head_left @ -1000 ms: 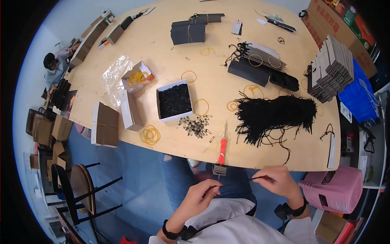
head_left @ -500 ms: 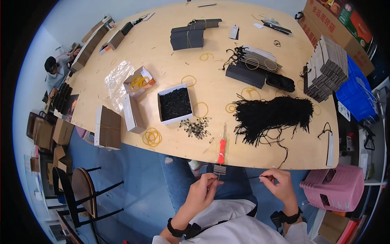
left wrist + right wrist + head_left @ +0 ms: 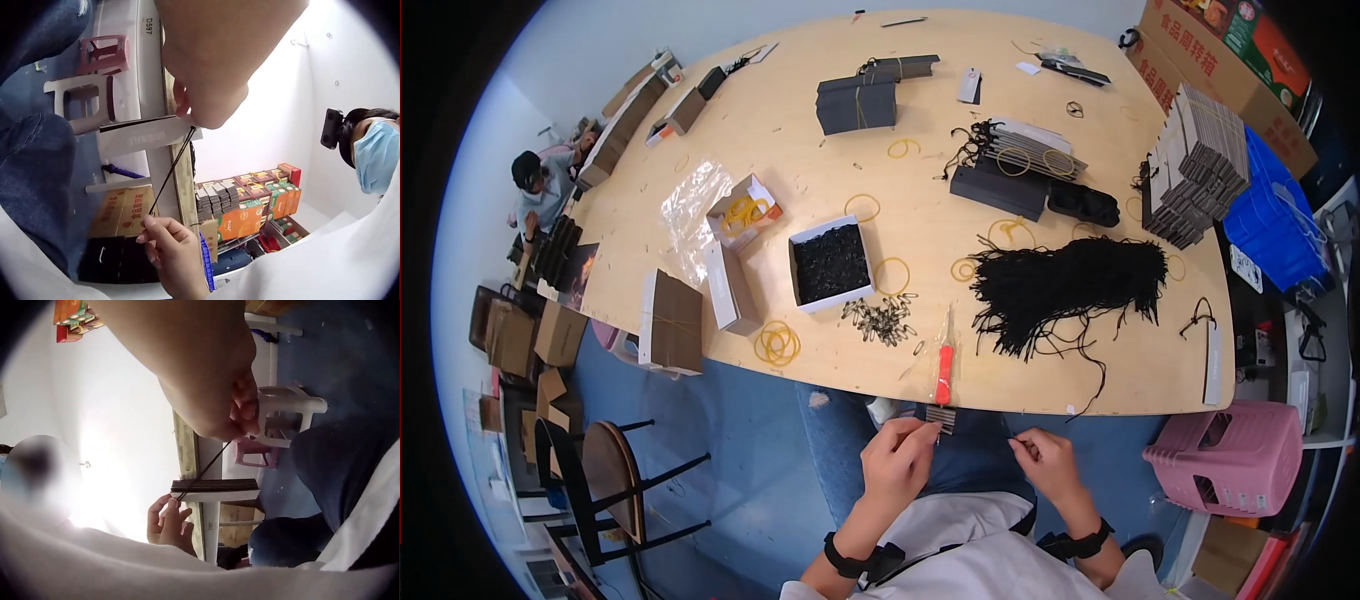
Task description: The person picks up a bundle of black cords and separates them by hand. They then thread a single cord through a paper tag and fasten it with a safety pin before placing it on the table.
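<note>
Above the lap, the left hand (image 3: 897,466) has its thumb and fingertips together at a small stack of grey-brown cards (image 3: 941,414). In the right wrist view the left hand (image 3: 170,526) pinches one end of a black cord (image 3: 203,472) against the end of the card stack (image 3: 215,490). The right hand (image 3: 1054,472) is to its right, fingers curled in a pinch. Stretched taut, the doubled cord (image 3: 170,175) runs to the right hand (image 3: 172,253) in the left wrist view. Which layers the left fingers grip is partly hidden.
On the table (image 3: 850,365) stand a box of black pins (image 3: 831,264), loose pins (image 3: 880,319), a red-handled tool (image 3: 944,375), a black cord bundle (image 3: 1070,295) and rubber bands (image 3: 777,344). Card stacks (image 3: 1200,165) rise at right. Another person (image 3: 545,190) sits far left.
The right hand has moved left and slightly down, nearer the left hand. The left hand has risen to the card stack. The head view has shifted a little.
</note>
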Available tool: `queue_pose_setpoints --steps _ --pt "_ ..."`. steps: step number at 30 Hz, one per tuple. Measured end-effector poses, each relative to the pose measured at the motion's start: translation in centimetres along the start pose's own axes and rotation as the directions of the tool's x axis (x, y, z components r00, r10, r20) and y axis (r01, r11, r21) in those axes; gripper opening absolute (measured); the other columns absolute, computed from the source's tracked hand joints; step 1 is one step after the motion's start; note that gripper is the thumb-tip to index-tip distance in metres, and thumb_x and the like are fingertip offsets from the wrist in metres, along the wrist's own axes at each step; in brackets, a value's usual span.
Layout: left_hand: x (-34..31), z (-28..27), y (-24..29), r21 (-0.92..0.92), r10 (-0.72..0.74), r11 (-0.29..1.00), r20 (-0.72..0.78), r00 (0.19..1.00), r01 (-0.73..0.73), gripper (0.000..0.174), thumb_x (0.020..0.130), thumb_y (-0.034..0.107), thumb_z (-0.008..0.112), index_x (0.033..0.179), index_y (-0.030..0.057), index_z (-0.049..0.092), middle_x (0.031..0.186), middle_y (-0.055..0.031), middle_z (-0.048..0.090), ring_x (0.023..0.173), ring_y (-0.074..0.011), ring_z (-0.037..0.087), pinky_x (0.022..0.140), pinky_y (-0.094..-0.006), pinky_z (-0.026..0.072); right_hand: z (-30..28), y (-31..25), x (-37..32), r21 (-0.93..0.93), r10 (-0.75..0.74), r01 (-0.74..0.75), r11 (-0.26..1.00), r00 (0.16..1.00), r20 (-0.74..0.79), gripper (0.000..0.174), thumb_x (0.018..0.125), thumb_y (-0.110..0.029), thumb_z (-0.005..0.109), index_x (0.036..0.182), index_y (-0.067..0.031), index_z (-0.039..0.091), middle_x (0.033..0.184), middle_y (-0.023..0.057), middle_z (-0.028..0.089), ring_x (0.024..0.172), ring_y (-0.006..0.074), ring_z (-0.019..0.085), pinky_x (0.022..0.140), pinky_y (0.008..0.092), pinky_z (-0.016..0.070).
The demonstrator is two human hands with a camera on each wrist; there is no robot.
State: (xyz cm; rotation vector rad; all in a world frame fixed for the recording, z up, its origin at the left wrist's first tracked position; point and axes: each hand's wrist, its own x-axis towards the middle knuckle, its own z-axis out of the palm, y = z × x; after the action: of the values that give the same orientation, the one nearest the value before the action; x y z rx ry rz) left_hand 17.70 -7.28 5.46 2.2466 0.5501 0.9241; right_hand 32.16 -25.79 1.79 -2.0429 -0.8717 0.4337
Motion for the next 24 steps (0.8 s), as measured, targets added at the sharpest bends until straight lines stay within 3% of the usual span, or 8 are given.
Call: queue_pose_setpoints --steps 6,8,10,14,15,17,20,24 --pt "0.4 -0.4 0.3 -0.019 -0.047 0.999 0.011 0.999 0.047 0.023 0.071 -0.005 0.070 0.089 0.0074 0.066 0.086 -0.0067 0.061 0.072 -0.0209 0.061 0.056 -0.0293 0.0493 0.5 0.1 0.0 0.031 0.020 -0.021 0.999 0.999 0.029 0.012 0.081 -0.008 0.072 0.081 0.0002 0.062 0.066 0.0114 0.063 0.051 0.0179 0.058 0.049 0.0280 0.0453" --pt "0.3 -0.6 0.0 -0.126 -0.093 0.987 0.054 0.994 0.099 0.021 0.071 -0.004 0.070 0.087 0.0071 0.065 0.088 -0.0058 0.061 0.081 -0.0224 0.059 0.065 -0.0318 0.0484 0.6 0.4 0.0 0.043 0.033 -0.034 0.998 0.999 0.023 0.012 0.081 -0.008 0.073 0.081 0.0004 0.063 0.066 0.0112 0.064 0.051 0.0166 0.058 0.049 0.0277 0.0454" --pt "-0.4 -1.0 -0.9 -0.159 -0.074 0.983 0.109 0.991 0.091 0.019 0.072 -0.003 0.070 0.087 0.0068 0.064 0.088 -0.0055 0.061 0.083 -0.0232 0.058 0.069 -0.0331 0.0463 1.0 1.0 0.0 0.224 0.126 -0.121 0.967 0.992 -0.008 0.013 0.079 -0.008 0.075 0.080 0.0007 0.066 0.066 0.0083 0.066 0.053 0.0102 0.058 0.050 0.0243 0.0455" --pt "-1.6 -1.1 -1.3 -0.185 -0.058 0.978 0.225 0.973 0.101 0.014 0.075 -0.001 0.070 0.086 0.0056 0.063 0.085 -0.0051 0.061 0.080 -0.0256 0.056 0.075 -0.0353 0.0407 0.5 0.7 0.0 0.282 0.230 -0.243 0.928 0.970 0.077 0.013 0.077 -0.007 0.077 0.079 0.0013 0.068 0.067 0.0050 0.068 0.056 0.0048 0.058 0.052 0.0206 0.0455" --pt "-1.8 -1.1 -1.0 -0.184 -0.059 0.978 0.225 0.973 0.102 0.014 0.075 -0.001 0.070 0.086 0.0056 0.063 0.085 -0.0051 0.061 0.080 -0.0256 0.056 0.075 -0.0353 0.0407 0.2 -0.1 0.2 0.303 0.224 -0.240 0.922 0.971 0.089 0.013 0.076 -0.006 0.077 0.079 0.0017 0.068 0.067 0.0043 0.068 0.057 0.0036 0.057 0.052 0.0199 0.0450" --pt "-2.1 -0.8 -0.3 -0.239 -0.210 0.928 0.295 0.932 0.285 0.011 0.077 -0.002 0.067 0.085 0.0043 0.061 0.082 -0.0060 0.060 0.079 -0.0265 0.055 0.074 -0.0351 0.0408 0.0 -1.2 0.5 0.324 0.217 -0.238 0.916 0.971 0.099 0.013 0.075 -0.005 0.078 0.079 0.0022 0.068 0.068 0.0036 0.068 0.058 0.0024 0.056 0.052 0.0191 0.0445" --pt "-2.9 -0.1 -0.7 -0.223 -0.171 0.951 0.195 0.966 0.214 0.010 0.079 -0.003 0.064 0.086 0.0036 0.060 0.080 -0.0076 0.060 0.078 -0.0269 0.056 0.073 -0.0349 0.0406 0.2 -2.6 0.9 0.372 0.100 -0.148 0.916 0.984 0.146 0.010 0.077 -0.003 0.075 0.083 0.0016 0.069 0.072 0.0051 0.068 0.055 0.0043 0.055 0.050 0.0207 0.0438" --pt "-3.0 -0.4 -0.2 -0.160 -0.211 0.959 0.156 0.965 0.236 0.009 0.081 -0.003 0.061 0.088 0.0031 0.059 0.082 -0.0092 0.059 0.080 -0.0274 0.055 0.072 -0.0354 0.0411 0.3 -5.4 1.8 0.375 -0.103 0.013 0.927 0.969 0.222 0.008 0.080 0.003 0.069 0.088 0.0020 0.069 0.077 0.0089 0.067 0.055 0.0098 0.058 0.049 0.0211 0.0441"
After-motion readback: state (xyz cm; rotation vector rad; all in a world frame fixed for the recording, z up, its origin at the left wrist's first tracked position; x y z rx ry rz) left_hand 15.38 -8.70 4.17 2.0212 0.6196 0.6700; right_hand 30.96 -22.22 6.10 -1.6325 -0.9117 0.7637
